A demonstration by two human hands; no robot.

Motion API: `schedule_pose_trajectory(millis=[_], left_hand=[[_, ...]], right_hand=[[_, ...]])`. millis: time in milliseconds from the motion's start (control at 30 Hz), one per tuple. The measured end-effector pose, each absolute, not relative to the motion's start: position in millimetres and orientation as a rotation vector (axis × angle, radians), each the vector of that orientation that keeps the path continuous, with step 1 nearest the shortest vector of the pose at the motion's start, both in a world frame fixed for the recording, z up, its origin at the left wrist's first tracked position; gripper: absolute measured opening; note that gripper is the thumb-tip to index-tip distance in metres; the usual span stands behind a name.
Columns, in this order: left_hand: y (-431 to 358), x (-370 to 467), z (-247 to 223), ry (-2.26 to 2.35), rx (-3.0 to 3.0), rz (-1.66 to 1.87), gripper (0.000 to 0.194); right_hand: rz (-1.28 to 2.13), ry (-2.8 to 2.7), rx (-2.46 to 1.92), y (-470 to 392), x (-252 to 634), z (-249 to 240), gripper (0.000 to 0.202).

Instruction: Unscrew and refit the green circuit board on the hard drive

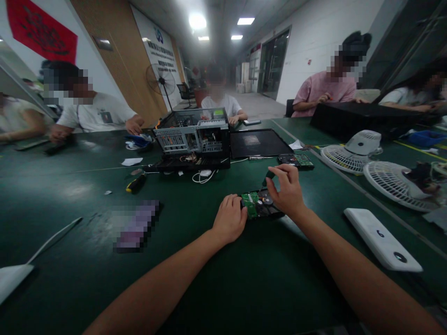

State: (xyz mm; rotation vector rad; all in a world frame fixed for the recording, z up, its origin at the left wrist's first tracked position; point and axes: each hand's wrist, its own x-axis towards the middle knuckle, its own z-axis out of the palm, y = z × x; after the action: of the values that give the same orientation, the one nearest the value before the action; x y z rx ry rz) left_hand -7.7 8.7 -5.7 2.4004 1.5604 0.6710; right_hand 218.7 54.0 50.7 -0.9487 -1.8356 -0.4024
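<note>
A hard drive with a green circuit board lies on the green table, in front of me. My left hand is closed on the drive's left end. In my right hand, thumb and fingers pinch a small dark screwdriver, held upright over the right part of the drive. The screwdriver's tip is too small to make out. Beyond the drive stands an open computer case, and a second drive with a green board lies to the right behind my right hand.
A yellow-black screwdriver and a blurred phone lie at left. A black panel rests beside the case. On the right are a white power bank and white fan parts. Several people sit around the table.
</note>
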Motion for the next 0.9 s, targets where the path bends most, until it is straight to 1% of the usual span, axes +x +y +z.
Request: schedule_pose_trajectory(millis=[100, 300, 533, 900], left_hand=[[7.9, -7.4, -3.9, 1.561, 2.402, 0.667, 0.041], [8.4, -6.7, -4.6, 1.576, 2.400, 0.659, 0.039], [8.2, -6.7, -5.4, 1.582, 2.399, 0.655, 0.041], [8.2, -7.1, -3.6, 1.573, 2.408, 0.645, 0.042]], right_hand=[[-0.411, -1.813, -0.951, 55.2, 220.2, 48.9, 0.045], [-0.416, -1.840, -0.930, 55.5, 221.4, 46.8, 0.051], [-0.469, -1.831, -0.960, 56.4, 221.9, 44.5, 0.053], [-0.470, -1.819, -0.968, 56.0, 221.8, 44.3, 0.048]])
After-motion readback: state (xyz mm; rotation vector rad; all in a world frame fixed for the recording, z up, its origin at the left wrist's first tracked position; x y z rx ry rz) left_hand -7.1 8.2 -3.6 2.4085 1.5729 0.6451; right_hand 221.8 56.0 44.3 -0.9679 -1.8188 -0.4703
